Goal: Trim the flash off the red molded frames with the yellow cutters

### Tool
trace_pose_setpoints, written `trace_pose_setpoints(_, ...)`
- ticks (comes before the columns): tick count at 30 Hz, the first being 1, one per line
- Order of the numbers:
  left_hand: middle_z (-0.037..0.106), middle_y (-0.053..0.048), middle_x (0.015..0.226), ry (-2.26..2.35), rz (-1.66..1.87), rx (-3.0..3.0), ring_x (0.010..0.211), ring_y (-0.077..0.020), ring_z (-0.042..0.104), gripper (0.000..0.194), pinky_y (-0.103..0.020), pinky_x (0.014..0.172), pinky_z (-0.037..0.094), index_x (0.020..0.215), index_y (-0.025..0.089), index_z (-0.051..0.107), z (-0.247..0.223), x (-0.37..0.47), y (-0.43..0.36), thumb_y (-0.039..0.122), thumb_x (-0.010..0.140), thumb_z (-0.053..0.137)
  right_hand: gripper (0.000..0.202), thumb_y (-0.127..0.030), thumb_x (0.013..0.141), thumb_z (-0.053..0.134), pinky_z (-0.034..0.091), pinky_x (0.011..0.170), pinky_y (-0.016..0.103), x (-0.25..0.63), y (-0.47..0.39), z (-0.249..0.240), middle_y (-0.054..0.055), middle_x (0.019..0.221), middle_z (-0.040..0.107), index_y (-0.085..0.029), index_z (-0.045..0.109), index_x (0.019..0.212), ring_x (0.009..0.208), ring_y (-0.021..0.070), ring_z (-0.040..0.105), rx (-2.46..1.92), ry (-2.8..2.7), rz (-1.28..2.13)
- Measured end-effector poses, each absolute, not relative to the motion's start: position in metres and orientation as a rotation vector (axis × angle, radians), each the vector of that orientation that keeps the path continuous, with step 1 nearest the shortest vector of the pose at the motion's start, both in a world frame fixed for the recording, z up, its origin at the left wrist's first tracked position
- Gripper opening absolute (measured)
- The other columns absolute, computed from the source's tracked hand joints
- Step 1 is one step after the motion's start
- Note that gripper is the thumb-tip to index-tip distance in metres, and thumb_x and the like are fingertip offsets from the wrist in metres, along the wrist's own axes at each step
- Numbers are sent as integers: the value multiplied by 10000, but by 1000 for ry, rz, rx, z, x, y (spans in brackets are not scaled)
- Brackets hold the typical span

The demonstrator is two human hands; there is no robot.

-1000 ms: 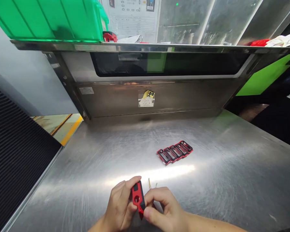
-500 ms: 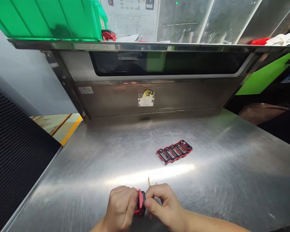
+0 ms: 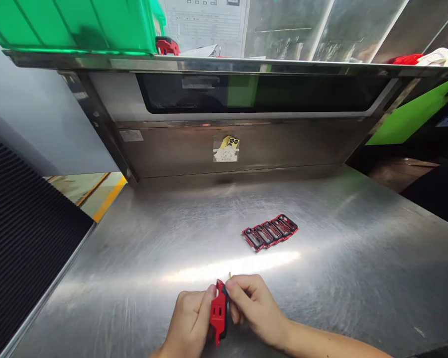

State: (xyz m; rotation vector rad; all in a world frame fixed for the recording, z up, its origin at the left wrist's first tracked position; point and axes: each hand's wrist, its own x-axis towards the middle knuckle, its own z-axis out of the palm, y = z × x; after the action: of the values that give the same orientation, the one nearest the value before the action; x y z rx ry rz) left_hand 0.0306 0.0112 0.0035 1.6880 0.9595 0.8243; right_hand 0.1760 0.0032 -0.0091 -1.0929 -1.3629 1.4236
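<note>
In my left hand is a red and black plastic part, gripped by its left side with the thumb along the red face. It stands on edge, with two small slots showing in the red side and a black rim facing right. My right hand is closed, its thumb and forefinger pinching at the upper end of that black rim. A thin yellowish tip pokes out just above the right fingers; whether the hand holds it is hidden. Beyond the hands lies a slanted row of several similar red and black parts.
The metal table carries a bright light streak. A metal back panel bears a bag with a yellow item. Above runs a shelf with a green bin. A ribbed black surface borders the left.
The part in my hands has turned, so its slotted red side now faces up toward me. My right fingers have shifted up to its far end. The view has tipped slightly downward.
</note>
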Motion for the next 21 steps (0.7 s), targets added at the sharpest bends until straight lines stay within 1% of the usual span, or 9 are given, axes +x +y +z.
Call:
trace_pose_setpoints(3, 511, 5, 454, 979, 819, 1639, 434, -123, 436, 621, -221, 470, 380, 541, 195, 691, 2, 30, 11, 470, 945, 309, 670, -760, 854, 389, 328, 447, 210, 176, 4, -10, -27, 438, 418, -184, 441, 517, 408, 88, 367, -1086, -1352, 1426)
trace_pose_setpoints(7, 503, 2, 477, 973, 771, 1548, 473, -126, 451, 621, -216, 437, 330, 481, 186, 627, 0, 29, 13, 530, 916, 347, 656, -753, 855, 402, 331, 437, 210, 176, 3, -11, -26, 435, 421, -183, 446, 531, 402, 91, 377, -1077, -1341, 1436)
trace_pose_setpoints(12, 410, 44, 361, 927, 647, 1411, 347, -105, 358, 626, -227, 404, 300, 470, 193, 545, -11, 30, 19, 667, 837, 366, 637, -750, 845, 427, 315, 419, 205, 176, 3, -8, -32, 443, 415, -188, 445, 546, 404, 96, 389, -1058, -1321, 1462)
trace_pose_setpoints(15, 396, 40, 358, 964, 612, 1402, 374, -110, 358, 636, -229, 416, 286, 455, 202, 482, -16, 30, 20, 706, 816, 341, 639, -771, 814, 453, 303, 434, 207, 176, 3, -7, -35, 454, 415, -182, 453, 567, 419, 93, 367, -1066, -1311, 1476)
trace_pose_setpoints(18, 366, 34, 446, 1040, 642, 1492, 454, -110, 311, 617, -235, 449, 251, 470, 209, 404, -16, 29, 20, 683, 848, 289, 634, -780, 753, 534, 293, 468, 210, 175, 4, -13, -42, 492, 397, -176, 456, 576, 468, 94, 340, -1094, -1326, 1427)
trace_pose_setpoints(21, 339, 25, 511, 1102, 707, 1595, 503, -122, 293, 594, -256, 478, 222, 504, 213, 376, -20, 30, 21, 701, 832, 288, 652, -808, 684, 578, 253, 455, 209, 173, 6, -28, -50, 506, 349, -184, 435, 565, 494, 101, 311, -1134, -1334, 1327)
